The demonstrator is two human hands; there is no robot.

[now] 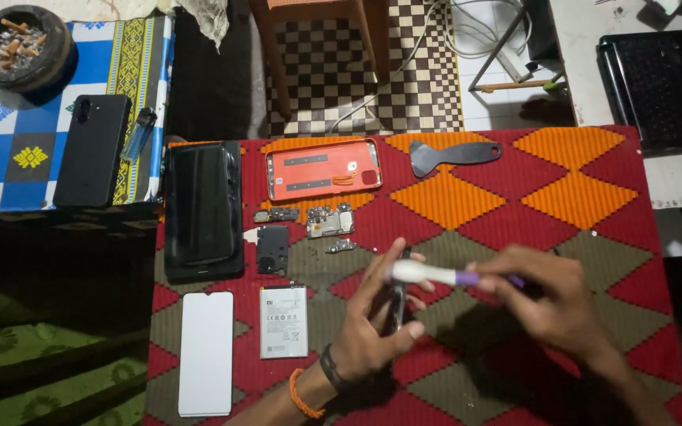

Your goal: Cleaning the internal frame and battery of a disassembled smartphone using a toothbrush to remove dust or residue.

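Down on the desk (593,181), covered in a red, orange and olive diamond-patterned cloth, the left hand (372,323) is clamped around a thin dark phone part (398,304) held on edge, while the right hand (550,300) grips a white and purple pen-shaped tool (436,274) whose white tip rests at the top of that part. Just left of the left hand lie a grey rectangular battery (283,321) and a white glass screen sheet (205,353). Farther up sit a black phone display panel (203,209), a small black cover plate (272,249), a green circuit board (330,221) and an orange phone back shell (323,169), all well clear of the hands. A dark grey plastic scraper (451,155) lies beyond them. On the neighbouring blue patterned cloth rest a black phone (91,150), a lighter (140,134) and a round ashtray (21,47)
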